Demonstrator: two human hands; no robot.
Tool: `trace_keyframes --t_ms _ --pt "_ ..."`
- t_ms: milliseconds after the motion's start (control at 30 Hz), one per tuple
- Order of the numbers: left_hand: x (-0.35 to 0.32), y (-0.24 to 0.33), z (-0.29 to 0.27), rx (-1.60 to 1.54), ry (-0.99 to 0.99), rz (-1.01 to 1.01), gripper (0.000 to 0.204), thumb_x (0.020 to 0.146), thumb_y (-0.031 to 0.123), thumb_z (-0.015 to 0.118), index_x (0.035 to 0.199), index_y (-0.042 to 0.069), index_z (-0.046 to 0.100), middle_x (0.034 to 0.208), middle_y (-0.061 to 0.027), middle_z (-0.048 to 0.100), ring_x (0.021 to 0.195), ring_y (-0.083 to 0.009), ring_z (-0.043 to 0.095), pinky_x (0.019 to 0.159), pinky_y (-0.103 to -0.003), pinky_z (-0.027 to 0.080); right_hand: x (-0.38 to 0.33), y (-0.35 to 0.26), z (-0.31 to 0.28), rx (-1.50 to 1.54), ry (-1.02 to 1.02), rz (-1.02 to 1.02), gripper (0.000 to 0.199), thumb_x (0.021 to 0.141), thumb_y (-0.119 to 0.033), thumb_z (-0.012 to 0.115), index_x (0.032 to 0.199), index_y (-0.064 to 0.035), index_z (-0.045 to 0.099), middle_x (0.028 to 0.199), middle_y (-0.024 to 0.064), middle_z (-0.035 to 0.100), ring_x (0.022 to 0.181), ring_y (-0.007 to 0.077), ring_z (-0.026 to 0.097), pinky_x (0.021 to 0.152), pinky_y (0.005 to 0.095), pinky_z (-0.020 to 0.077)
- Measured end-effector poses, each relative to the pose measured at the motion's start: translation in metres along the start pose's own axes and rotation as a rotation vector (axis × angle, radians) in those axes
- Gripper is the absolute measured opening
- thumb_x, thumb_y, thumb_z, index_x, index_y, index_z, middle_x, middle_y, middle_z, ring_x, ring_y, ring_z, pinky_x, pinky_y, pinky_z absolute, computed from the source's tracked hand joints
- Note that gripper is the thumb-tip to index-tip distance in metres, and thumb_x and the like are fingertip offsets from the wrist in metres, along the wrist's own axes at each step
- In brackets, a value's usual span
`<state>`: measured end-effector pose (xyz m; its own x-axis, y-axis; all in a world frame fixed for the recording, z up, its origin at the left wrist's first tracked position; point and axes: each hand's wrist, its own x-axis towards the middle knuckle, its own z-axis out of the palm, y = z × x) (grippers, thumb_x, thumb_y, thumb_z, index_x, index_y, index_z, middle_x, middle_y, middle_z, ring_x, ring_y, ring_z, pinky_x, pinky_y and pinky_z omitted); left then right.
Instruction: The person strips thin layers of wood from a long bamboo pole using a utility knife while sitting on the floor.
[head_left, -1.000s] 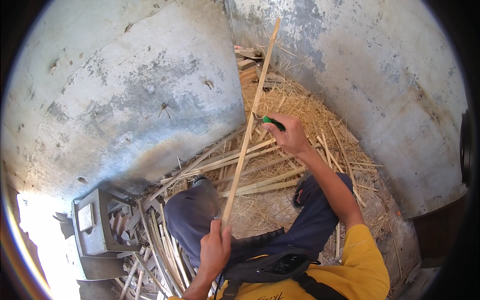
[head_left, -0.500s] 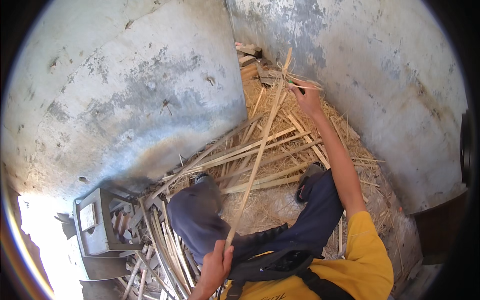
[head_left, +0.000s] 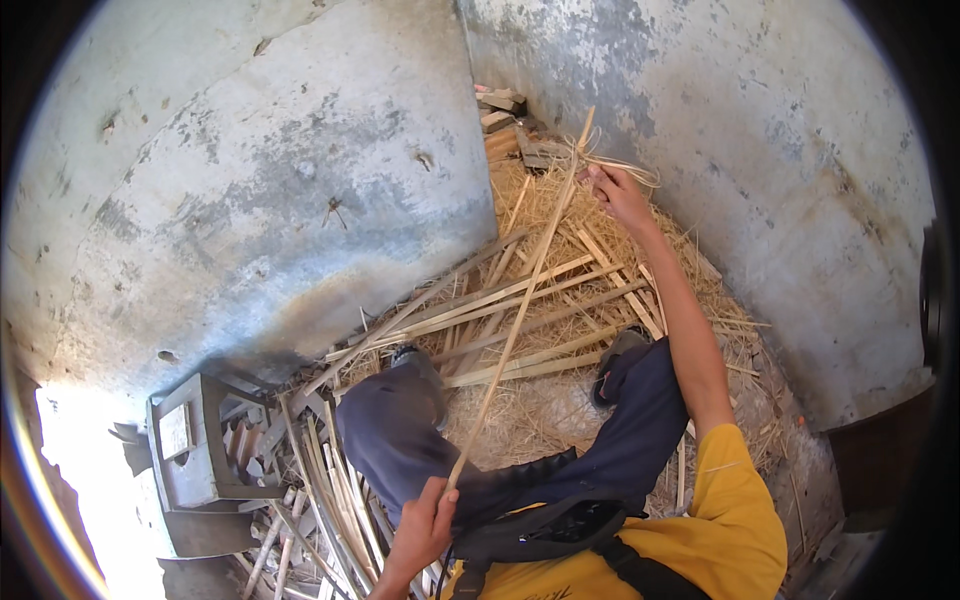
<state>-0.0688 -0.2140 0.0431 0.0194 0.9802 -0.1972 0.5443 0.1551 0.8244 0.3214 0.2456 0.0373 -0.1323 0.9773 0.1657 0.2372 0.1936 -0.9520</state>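
A long, pale bamboo-like strip slants up and away from near my lap toward the corner of the walls. Closed around its near end is my left hand. At its far end my right hand is also closed, on a small dark tool mostly hidden by the fingers; its kind does not show. Thin curled slivers stick out from the strip beside that hand, and the strip's tip points beyond it.
Shavings and several cut strips cover the floor around my feet. A grey box-like stool lies at the left, beside a bundle of strips. Worn walls meet ahead, with wood pieces in the corner.
My right hand has shifted slightly to the right and nearer, and the strip's far end has moved with it. The tool's green part no longer shows. My left hand stays at the near end.
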Motion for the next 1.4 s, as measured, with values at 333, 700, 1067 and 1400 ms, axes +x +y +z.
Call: trace_keyframes --t_ms 333,700,1067,1400 --pt "0.038 0.011 0.008 -0.056 -0.030 0.046 0.023 0.116 0.021 0.051 0.104 0.002 0.059 0.064 -0.0017 0.054 0.056 -0.0098 0.052 0.055 -0.030 0.040 -0.030 -0.015 0.004 -0.319 0.314 0.044 0.059 0.110 -0.050 0.058 0.143 -0.0020 0.066 0.100 0.0106 0.074 0.093 0.0214 0.068 0.089 0.0404 0.0546" --pt "0.080 0.026 -0.003 -0.634 -0.259 -0.288 0.049 0.119 0.045 0.034 0.110 0.004 0.058 0.067 0.0011 0.046 0.048 -0.0095 0.044 0.042 -0.025 0.035 -0.097 -0.066 0.040 0.290 -0.239 0.159 0.043 0.113 -0.037 0.058 0.136 -0.0011 0.065 0.079 -0.0032 0.054 0.050 0.0004 0.037 0.043 0.0184 0.0301" --pt "0.099 0.029 0.020 -0.770 -0.468 -0.303 0.058 0.114 0.060 0.037 0.109 0.005 0.055 0.063 -0.0020 0.043 0.042 -0.0119 0.040 0.039 -0.028 0.036 -0.119 -0.071 0.070 0.689 -0.286 0.028 0.047 0.110 -0.026 0.066 0.151 -0.0053 0.056 0.123 0.0156 0.076 0.049 -0.0002 0.034 0.046 0.0179 0.0308" --pt "0.102 0.014 0.021 -1.011 -0.614 -0.322 0.062 0.114 0.056 0.037 0.101 -0.002 0.055 0.066 -0.0062 0.048 0.047 -0.0172 0.049 0.040 -0.031 0.044 -0.118 -0.067 0.067 0.786 -0.400 -0.089 0.057 0.110 -0.031 0.065 0.159 -0.0090 0.047 0.115 0.0161 0.078 0.049 0.0003 0.034 0.047 0.0178 0.0300"
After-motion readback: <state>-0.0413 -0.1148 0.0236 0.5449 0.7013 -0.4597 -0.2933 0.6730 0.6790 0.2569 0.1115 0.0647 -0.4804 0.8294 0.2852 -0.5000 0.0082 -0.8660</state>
